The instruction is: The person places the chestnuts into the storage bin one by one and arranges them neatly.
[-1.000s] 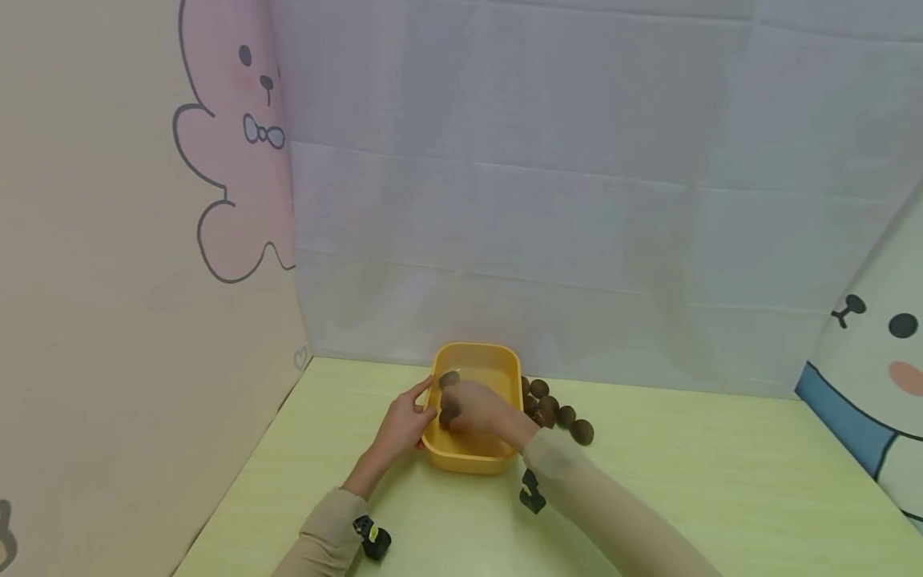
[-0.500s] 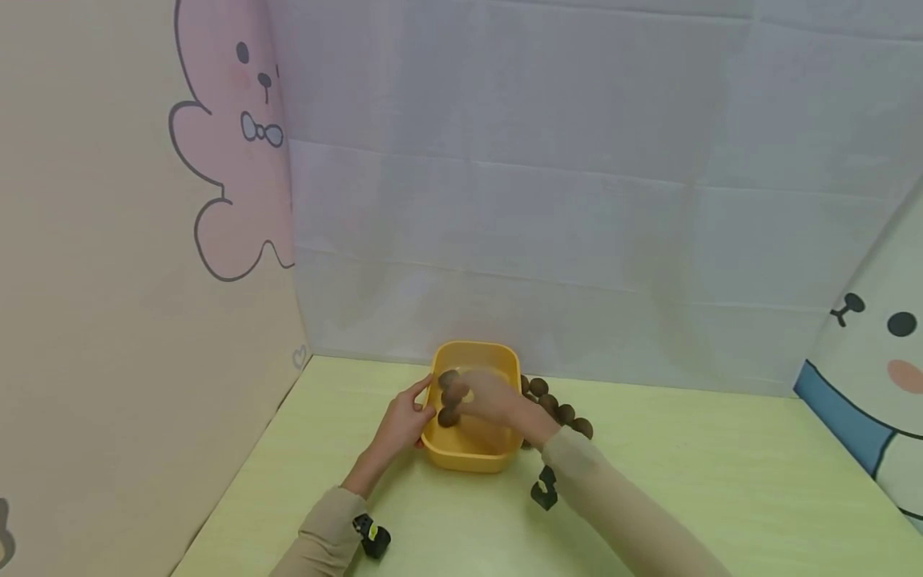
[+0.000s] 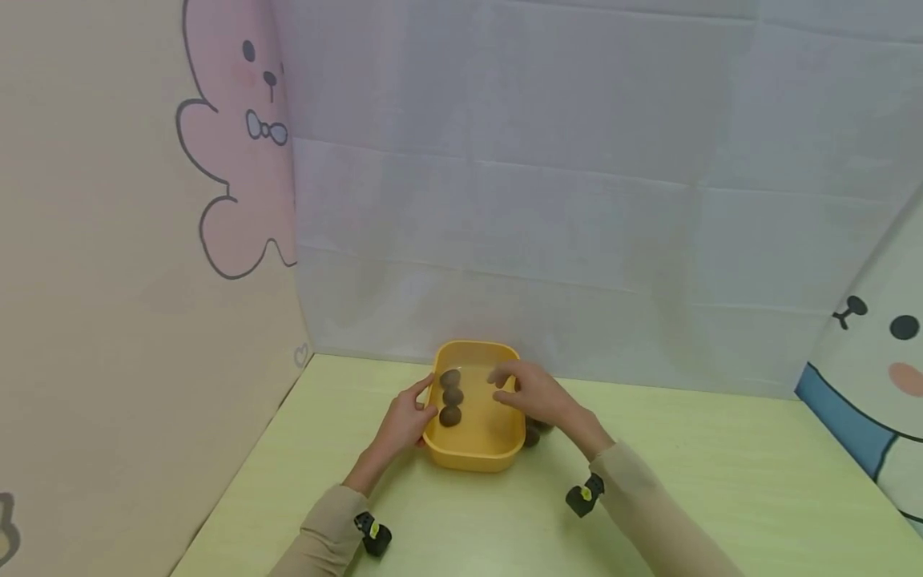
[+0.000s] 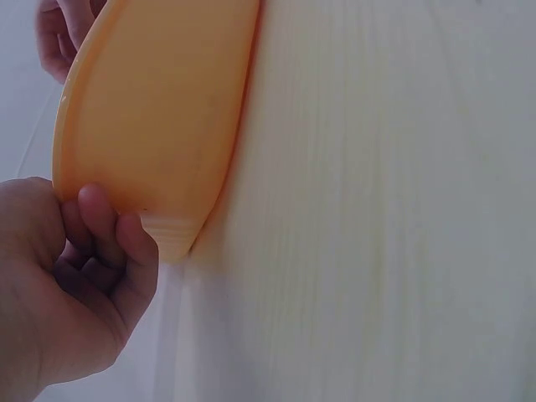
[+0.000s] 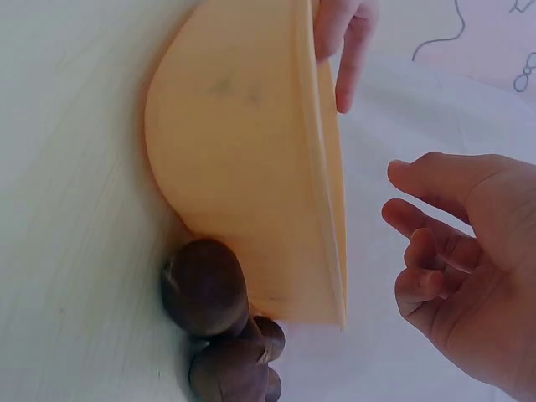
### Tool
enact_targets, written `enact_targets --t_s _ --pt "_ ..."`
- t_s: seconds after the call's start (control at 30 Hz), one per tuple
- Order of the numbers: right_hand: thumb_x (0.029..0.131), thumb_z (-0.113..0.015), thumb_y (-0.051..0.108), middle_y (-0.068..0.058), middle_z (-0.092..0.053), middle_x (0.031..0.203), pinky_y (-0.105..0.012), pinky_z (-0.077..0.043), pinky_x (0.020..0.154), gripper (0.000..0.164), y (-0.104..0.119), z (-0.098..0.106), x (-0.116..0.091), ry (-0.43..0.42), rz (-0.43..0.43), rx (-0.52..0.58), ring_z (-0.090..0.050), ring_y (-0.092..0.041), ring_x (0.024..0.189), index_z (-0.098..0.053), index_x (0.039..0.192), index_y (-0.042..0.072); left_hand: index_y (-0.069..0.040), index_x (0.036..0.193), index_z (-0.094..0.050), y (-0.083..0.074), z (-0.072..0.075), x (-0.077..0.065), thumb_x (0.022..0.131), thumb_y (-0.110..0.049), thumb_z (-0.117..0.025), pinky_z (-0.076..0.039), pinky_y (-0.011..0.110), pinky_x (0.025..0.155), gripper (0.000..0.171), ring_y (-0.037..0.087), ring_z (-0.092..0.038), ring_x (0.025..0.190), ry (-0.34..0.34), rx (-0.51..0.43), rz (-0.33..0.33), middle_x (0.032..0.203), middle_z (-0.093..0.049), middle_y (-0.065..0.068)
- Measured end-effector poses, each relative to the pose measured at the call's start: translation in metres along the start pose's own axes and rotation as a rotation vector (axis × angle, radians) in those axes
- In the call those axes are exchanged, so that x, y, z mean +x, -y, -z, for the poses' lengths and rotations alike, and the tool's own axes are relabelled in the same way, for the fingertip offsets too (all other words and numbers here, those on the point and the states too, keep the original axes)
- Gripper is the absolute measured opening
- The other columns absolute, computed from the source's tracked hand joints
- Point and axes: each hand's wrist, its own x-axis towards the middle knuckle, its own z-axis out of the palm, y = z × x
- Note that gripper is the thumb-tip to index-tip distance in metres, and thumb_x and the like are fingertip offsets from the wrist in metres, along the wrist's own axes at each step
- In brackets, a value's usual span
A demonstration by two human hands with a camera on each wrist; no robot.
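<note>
A yellow plastic basin stands against the back wall. My left hand grips its left rim between thumb and fingers; the left wrist view shows the fingers curled against the basin's outer wall. Inside, three brown chestnuts lie in a row along the left side. Over the right rim hovers my right hand, its fingers loosely bent with nothing between them. Beside the basin's right wall, on the table, more dark brown chestnuts are gathered. In the head view my right hand and wrist hide most of that pile.
The pale yellow-green table stretches to the right and front of the basin. A white cloth wall rises close behind it. To the left stands a side wall with a pink cartoon bear.
My right hand has let go of a chestnut between the other two, then moved out rightward to the basin's right rim. The left hand keeps its hold on the basin.
</note>
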Motion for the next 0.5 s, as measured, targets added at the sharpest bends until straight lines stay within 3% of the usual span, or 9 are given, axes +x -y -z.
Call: enact_targets --t_s 0.23,0.33,0.5 --pt "0.091 -0.068 0.014 -0.007 -0.068 0.102 -0.026 -0.049 0.069 0.018 -0.013 0.011 -0.016 -0.041 -0.033 -0.026 -0.056 -0.015 0.079 -0.070 0.109 0.011 -0.011 0.152 -0.042 -0.002 0.000 0.001 0.088 -0.008 -0.055 -0.043 0.024 0.036 0.065 0.010 -0.046 0.032 -0.001 0.005 -0.004 0.051 -0.046 -0.001" --pt "0.092 -0.068 0.014 -0.005 -0.068 0.103 -0.026 -0.051 0.071 0.019 -0.018 0.015 -0.024 -0.058 -0.046 -0.030 -0.057 -0.011 0.081 -0.070 0.110 0.009 -0.011 0.152 -0.042 -0.001 0.000 0.001 0.088 -0.008 -0.055 -0.043 0.024 0.036 0.065 0.010 -0.046 0.033 0.003 0.002 0.001 0.051 -0.045 -0.001" --pt "0.091 -0.069 0.013 -0.005 -0.069 0.105 -0.025 -0.050 0.070 0.019 -0.029 0.021 -0.039 -0.100 -0.071 -0.043 -0.060 -0.017 0.084 -0.071 0.109 0.008 -0.011 0.152 -0.041 0.000 -0.001 0.000 0.089 -0.007 -0.055 -0.044 0.024 0.036 0.065 0.010 -0.046 0.033 0.008 0.003 0.004 0.051 -0.046 -0.001"
